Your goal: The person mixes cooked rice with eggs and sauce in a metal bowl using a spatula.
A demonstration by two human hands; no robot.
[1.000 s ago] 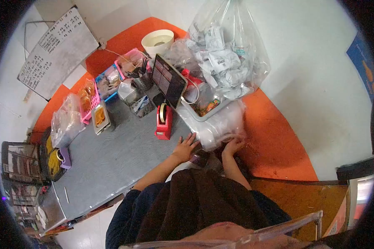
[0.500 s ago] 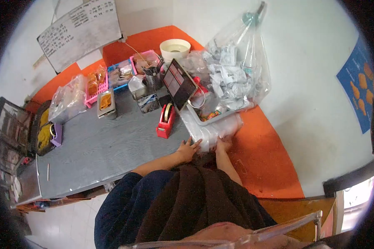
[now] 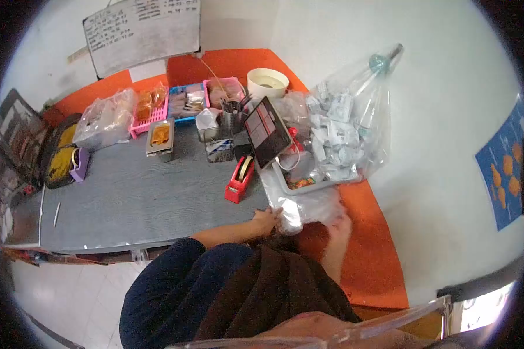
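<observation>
A stack of clear plastic bags (image 3: 297, 210) lies at the table's near right corner, its front edge folded over the table edge. My left hand (image 3: 266, 220) is at the left side of the stack, its fingers bent together on the plastic. At the right side is my right hand (image 3: 339, 225), touching the plastic; it is smeared by motion and its fingers do not show clearly. Resting partly over the bags is a grey tray (image 3: 308, 187) with small colourful packets. Left of the bags stands a red tape dispenser (image 3: 239, 180).
A tablet (image 3: 268, 132) leans behind the dispenser. A big clear bag of white packets (image 3: 343, 134) stands against the wall. Along the back are a white bowl (image 3: 268, 83), a pen cup (image 3: 233, 119), pink and blue baskets and a metal container (image 3: 160, 138). A purple tape dispenser (image 3: 79, 164) is far left.
The view has shifted, so the table sits lower and further right. My left fingers, spread before, are now bent together. My right hand has moved rightward along the bags' edge.
</observation>
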